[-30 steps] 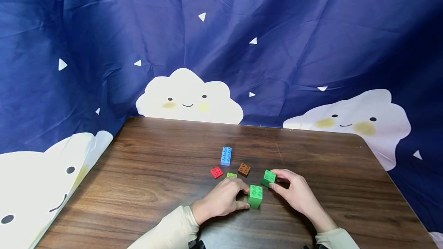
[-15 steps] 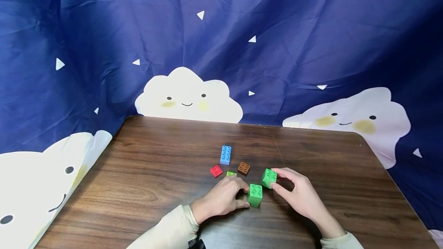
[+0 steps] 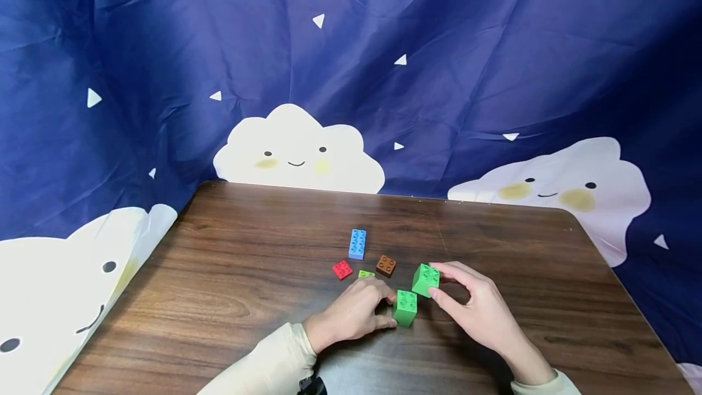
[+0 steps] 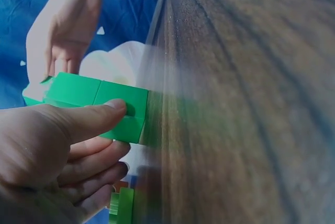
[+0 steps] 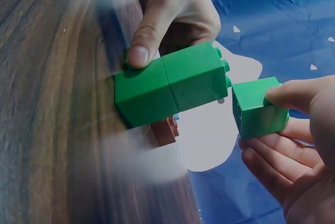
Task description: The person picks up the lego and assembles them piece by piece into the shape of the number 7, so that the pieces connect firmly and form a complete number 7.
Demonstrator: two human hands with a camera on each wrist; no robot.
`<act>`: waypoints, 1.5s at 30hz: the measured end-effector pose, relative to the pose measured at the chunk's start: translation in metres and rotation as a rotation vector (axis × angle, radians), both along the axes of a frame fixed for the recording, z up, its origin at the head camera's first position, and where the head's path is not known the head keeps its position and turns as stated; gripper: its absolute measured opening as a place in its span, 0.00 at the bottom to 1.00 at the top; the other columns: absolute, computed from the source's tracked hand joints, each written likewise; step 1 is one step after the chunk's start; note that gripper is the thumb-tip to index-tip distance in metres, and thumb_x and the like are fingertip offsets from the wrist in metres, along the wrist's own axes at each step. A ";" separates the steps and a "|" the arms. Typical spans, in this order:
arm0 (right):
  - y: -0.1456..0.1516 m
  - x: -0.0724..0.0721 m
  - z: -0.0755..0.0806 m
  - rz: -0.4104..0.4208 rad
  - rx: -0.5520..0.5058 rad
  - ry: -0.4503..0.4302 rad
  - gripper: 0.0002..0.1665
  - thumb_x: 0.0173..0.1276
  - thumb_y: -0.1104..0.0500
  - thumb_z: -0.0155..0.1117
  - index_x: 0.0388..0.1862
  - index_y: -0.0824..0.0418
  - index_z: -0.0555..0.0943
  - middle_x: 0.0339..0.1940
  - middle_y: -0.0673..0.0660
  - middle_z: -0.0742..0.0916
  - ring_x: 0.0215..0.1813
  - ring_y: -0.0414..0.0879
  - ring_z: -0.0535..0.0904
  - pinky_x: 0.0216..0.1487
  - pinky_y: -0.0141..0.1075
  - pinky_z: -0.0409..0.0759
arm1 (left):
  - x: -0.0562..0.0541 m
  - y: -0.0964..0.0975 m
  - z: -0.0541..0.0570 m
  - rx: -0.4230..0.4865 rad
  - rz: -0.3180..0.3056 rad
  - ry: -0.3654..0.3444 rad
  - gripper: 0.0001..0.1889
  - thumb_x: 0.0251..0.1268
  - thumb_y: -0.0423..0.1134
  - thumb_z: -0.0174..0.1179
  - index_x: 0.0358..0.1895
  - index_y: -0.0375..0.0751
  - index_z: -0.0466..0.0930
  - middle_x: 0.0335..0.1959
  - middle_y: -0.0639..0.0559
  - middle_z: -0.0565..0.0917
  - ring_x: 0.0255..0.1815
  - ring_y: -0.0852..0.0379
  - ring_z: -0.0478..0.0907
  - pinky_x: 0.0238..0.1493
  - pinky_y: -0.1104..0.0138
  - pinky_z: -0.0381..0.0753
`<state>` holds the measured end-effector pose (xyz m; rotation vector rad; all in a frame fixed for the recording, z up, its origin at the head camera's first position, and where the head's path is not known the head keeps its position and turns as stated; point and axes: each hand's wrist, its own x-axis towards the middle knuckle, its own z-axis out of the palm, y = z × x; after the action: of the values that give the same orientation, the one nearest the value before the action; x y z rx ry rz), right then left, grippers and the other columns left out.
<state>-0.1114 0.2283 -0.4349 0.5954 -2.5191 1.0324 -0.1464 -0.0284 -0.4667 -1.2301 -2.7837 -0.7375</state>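
My left hand (image 3: 359, 313) holds a stack of two green toy building bricks (image 3: 405, 309) upright on the table, the thumb pressing one side low down in the right wrist view. The stack's studs face up. My right hand (image 3: 479, 313) pinches a single green brick (image 5: 256, 110) between thumb and fingers. That brick is raised off the table, slightly tilted, just behind and right of the stack in the head view. In the right wrist view its underside comes close to the stack's top studs. The left wrist view shows the stack (image 4: 99, 96) with the right hand behind it.
Beyond the left hand on the dark wooden table (image 3: 247, 242) lie a blue brick (image 3: 358, 244), a flat red brick (image 3: 342, 269) and a brown brick (image 3: 386, 266). A lime green brick (image 3: 366, 274) is partly hidden by the left hand. A blue curtain hangs behind.
The right hand has lifted its green brick a little and turned it slightly. The left hand and its stack stay in place.
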 end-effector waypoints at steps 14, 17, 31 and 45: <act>-0.009 0.008 0.010 0.189 0.010 0.025 0.29 0.64 0.67 0.80 0.65 0.56 0.86 0.57 0.46 0.90 0.57 0.36 0.87 0.60 0.20 0.80 | 0.000 0.003 0.001 -0.003 0.006 0.001 0.15 0.61 0.46 0.81 0.47 0.46 0.91 0.44 0.60 0.92 0.51 0.65 0.84 0.64 0.67 0.82; -0.010 0.008 0.009 0.212 0.007 0.010 0.29 0.65 0.68 0.80 0.65 0.56 0.86 0.58 0.47 0.90 0.57 0.36 0.87 0.60 0.20 0.80 | 0.000 0.003 -0.001 -0.008 0.014 0.001 0.15 0.62 0.46 0.81 0.48 0.46 0.91 0.44 0.59 0.92 0.52 0.64 0.84 0.65 0.66 0.82; -0.011 0.008 0.010 0.173 0.070 -0.036 0.28 0.65 0.66 0.80 0.65 0.54 0.86 0.59 0.48 0.90 0.57 0.36 0.87 0.53 0.39 0.90 | 0.001 0.005 -0.002 0.008 0.032 0.013 0.16 0.61 0.47 0.81 0.48 0.45 0.91 0.44 0.59 0.91 0.51 0.64 0.84 0.65 0.65 0.82; -0.011 0.005 0.013 0.204 0.078 -0.036 0.28 0.65 0.67 0.80 0.64 0.54 0.87 0.58 0.47 0.90 0.56 0.36 0.87 0.54 0.29 0.87 | -0.003 0.004 -0.007 0.048 0.006 0.049 0.16 0.60 0.47 0.82 0.47 0.45 0.91 0.42 0.60 0.91 0.49 0.63 0.84 0.63 0.65 0.83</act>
<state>-0.1065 0.2177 -0.4220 0.8786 -2.5814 1.0247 -0.1496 -0.0244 -0.4739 -1.2141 -2.7124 -0.7587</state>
